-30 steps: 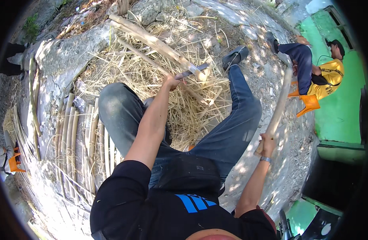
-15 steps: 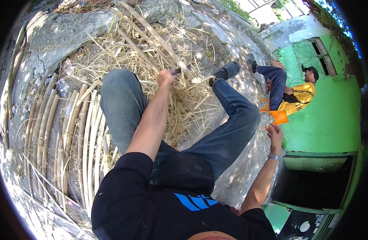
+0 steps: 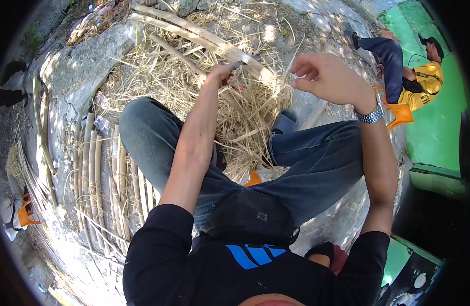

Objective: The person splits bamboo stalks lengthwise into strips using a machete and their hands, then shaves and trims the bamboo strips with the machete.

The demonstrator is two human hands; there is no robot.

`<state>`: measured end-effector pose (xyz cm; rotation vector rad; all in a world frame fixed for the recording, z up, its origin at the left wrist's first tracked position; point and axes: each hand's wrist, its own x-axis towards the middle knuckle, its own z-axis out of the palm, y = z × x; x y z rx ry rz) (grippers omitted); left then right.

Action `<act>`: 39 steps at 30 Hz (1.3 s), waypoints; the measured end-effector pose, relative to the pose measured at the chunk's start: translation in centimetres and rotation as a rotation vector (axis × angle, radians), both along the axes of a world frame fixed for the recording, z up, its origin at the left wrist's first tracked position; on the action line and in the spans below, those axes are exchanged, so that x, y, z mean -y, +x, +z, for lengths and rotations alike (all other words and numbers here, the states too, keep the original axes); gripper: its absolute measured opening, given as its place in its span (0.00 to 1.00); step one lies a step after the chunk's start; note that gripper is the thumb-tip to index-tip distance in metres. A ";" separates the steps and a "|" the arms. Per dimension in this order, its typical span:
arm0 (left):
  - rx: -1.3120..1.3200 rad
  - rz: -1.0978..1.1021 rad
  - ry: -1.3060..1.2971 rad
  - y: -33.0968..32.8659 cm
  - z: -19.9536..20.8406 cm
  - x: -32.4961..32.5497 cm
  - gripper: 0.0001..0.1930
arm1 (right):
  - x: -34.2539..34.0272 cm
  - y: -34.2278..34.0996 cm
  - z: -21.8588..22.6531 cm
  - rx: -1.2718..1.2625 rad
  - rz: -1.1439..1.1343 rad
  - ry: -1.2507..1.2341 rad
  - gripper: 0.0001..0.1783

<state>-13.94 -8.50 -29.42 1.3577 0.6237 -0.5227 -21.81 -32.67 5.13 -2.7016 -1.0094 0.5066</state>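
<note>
Straw-coloured shavings (image 3: pixel 194 86) are lying all over the ground ahead, w/ long split bamboo strips (image 3: pixel 204 38) running diagonally across the top of the pile. Left hand (image 3: pixel 222 74) is reaching out at full arm's length over the left knee, fingers curled tight into a fist round the handle of a knife (image 3: pixel 240 66); the blade's tip is poking out to the right, just beside a bamboo strip, and can't tell if it's touching. Right hand (image 3: pixel 327 79) is hovering in the air to the right, above the right knee, holding nothing: fingers loosely bent, thumb and forefinger apart, palm facing down-left. Wristwatch (image 3: pixel 370 116) w/ a metal band is sitting on that wrist. Hands are near each other but not touching.

Person is sitting w/ knees spread, in blue jeans and a black top; something small and orange (image 3: pixel 253 178) is peeking out between the legs. More bamboo strips (image 3: pixel 107 168) are lying side by side in a row on the ground at left, beside the left thigh. Far right, well apart, another person in a yellow shirt (image 3: pixel 424 76) is sitting on an orange stool (image 3: pixel 398 115) next to a green wall (image 3: pixel 439 132).
</note>
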 end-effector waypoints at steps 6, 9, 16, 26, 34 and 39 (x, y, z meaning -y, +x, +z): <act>0.013 0.042 0.117 0.0 -4.0 0.7 0.26 | 0.7 4.4 -7.3 -0.046 -0.003 -0.123 0.20; -0.045 0.094 0.136 -0.1 -4.1 1.4 0.23 | 2.5 3.2 -5.5 0.043 0.032 -0.162 0.19; 0.153 0.202 0.026 4.6 0.6 1.8 0.12 | 4.2 -4.8 5.1 -0.092 -0.315 0.032 0.16; 0.583 0.479 0.159 5.9 11.5 8.3 0.20 | -0.2 -6.2 9.9 0.040 -0.277 -0.017 0.15; 0.640 0.349 0.100 0.0 17.4 16.0 0.32 | -2.6 8.9 -5.1 -0.609 -0.913 0.091 0.32; 0.828 -0.169 0.591 -2.0 7.9 11.8 0.24 | -5.4 9.8 -16.2 -0.973 -0.739 0.558 0.13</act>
